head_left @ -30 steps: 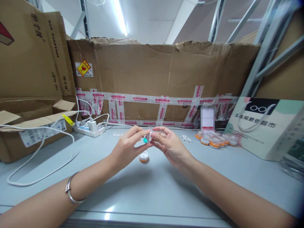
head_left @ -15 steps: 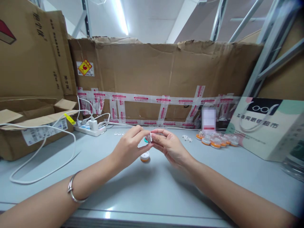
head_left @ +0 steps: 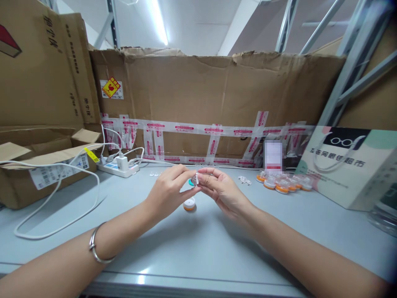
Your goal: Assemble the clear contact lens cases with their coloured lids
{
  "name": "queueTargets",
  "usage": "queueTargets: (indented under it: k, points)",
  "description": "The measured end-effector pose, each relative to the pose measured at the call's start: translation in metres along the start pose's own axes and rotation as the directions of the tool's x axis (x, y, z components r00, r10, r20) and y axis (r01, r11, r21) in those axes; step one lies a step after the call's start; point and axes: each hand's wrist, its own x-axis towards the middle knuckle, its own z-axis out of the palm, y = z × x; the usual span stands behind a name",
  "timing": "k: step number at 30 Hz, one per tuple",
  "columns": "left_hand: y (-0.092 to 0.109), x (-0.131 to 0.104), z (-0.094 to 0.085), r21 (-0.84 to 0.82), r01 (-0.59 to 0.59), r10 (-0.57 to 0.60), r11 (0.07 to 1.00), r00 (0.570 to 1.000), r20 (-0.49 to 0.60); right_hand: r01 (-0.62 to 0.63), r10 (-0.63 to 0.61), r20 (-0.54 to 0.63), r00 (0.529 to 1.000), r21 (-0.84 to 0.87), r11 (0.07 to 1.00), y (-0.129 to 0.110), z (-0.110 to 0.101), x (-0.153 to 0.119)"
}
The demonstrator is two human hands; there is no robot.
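My left hand (head_left: 170,188) and my right hand (head_left: 222,189) meet above the middle of the table. Between their fingertips is a small clear plastic part (head_left: 194,179) with a white piece along its right side. The left thumb and forefinger pinch it from the left. My right fingers are closed on its white side, and the fingers hide much of it. Just below stands a round white and orange plastic base (head_left: 189,204), open side up. A bit of something teal (head_left: 190,182) shows behind the left fingers.
Several clear and orange round plastic pieces (head_left: 281,188) cluster at the back right, near small white parts (head_left: 244,180). Small clear discs (head_left: 151,174) lie behind my left hand. A power strip (head_left: 120,169), white cable (head_left: 56,236), cardboard box (head_left: 18,186) and paper bag (head_left: 341,182) border the table (head_left: 173,252).
Almost nothing differs. Both hands keep the small clear part in the same place, with only a slight shift of the whole view.
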Motion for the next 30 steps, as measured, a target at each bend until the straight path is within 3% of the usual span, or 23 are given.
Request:
queueTargets:
  k: [19,25,30]
  points:
    - [0.0053,0.0006,0.0002,0.006,0.007,-0.007,1.000,1.000,0.018,0.038,-0.038,-0.006,0.999,-0.081,0.996,0.0039,0.0041,-0.0012]
    - [0.0046,0.0003,-0.0003,-0.053,0.007,-0.008,0.999,0.999,-0.033,0.039,-0.029,0.098,0.995,-0.099,0.994,0.0003,0.0012,0.0011]
    - [0.0009,0.0011,-0.0023,-0.108,0.039,-0.041,0.993,0.999,-0.020,-0.022,0.022,0.141,0.990,-0.001,1.000,0.0007,-0.0042,0.0058]
